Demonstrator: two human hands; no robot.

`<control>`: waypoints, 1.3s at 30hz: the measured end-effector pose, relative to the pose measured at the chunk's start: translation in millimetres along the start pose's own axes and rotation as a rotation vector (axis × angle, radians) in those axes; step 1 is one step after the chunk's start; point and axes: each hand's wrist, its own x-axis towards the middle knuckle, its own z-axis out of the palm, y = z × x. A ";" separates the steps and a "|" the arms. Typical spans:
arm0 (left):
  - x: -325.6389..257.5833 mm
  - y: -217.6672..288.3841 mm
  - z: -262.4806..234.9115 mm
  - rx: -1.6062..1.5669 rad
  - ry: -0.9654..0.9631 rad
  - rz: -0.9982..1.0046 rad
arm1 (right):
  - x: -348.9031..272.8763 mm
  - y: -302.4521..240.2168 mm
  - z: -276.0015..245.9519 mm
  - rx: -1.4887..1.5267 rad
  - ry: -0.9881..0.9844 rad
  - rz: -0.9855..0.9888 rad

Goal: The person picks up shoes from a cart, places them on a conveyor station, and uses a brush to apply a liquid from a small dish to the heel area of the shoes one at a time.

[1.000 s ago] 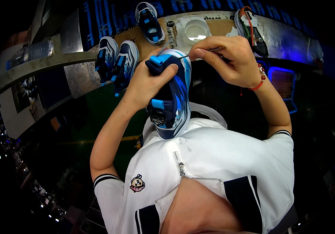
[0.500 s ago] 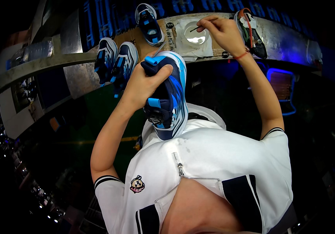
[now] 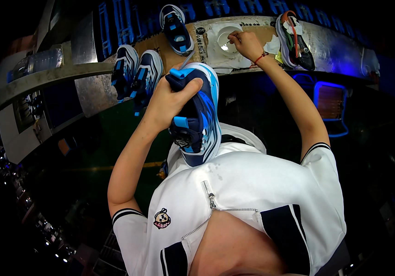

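Observation:
My left hand (image 3: 167, 101) is closed round a navy, blue and white sneaker (image 3: 209, 115), thumb over its collar, and holds it upright in front of my chest. Behind the shoe's upper end a thin silvery strip (image 3: 189, 57) sticks up; whether my fingers grip it I cannot tell. My right hand (image 3: 249, 45) is pinched at the right rim of a white round bowl (image 3: 221, 37). In its fingertips is a thin stick-like tool, mostly hidden now, its end over or in the bowl. Something pale and shiny lies inside the bowl.
Two similar sneakers (image 3: 147, 76) lean at the bench's left, and another sneaker (image 3: 175, 30) stands left of the bowl. A black shoe with orange trim (image 3: 301, 48) lies at the right. Cardboard (image 3: 197, 54) covers part of the bench (image 3: 331, 50). Below right stands a blue-framed stool (image 3: 331, 103).
My right hand has moved down and left from above the bowl to its rim, bringing the thin tool lower. My left hand and the sneaker have stayed nearly still.

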 end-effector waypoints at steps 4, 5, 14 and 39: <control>2.1 -0.2 -0.3 -0.017 -0.019 0.001 | -0.5 -2.0 -10.3 0.066 -0.050 0.000; 2.6 0.2 -0.1 -0.011 -0.023 -0.004 | -2.7 -3.7 -17.5 0.108 -0.018 0.000; 4.0 0.5 1.1 0.006 0.003 0.058 | -64.7 -150.7 -134.9 0.650 -0.033 -0.174; 4.5 2.0 4.5 0.053 -0.018 0.102 | -56.8 -167.6 -131.0 0.386 0.003 -0.517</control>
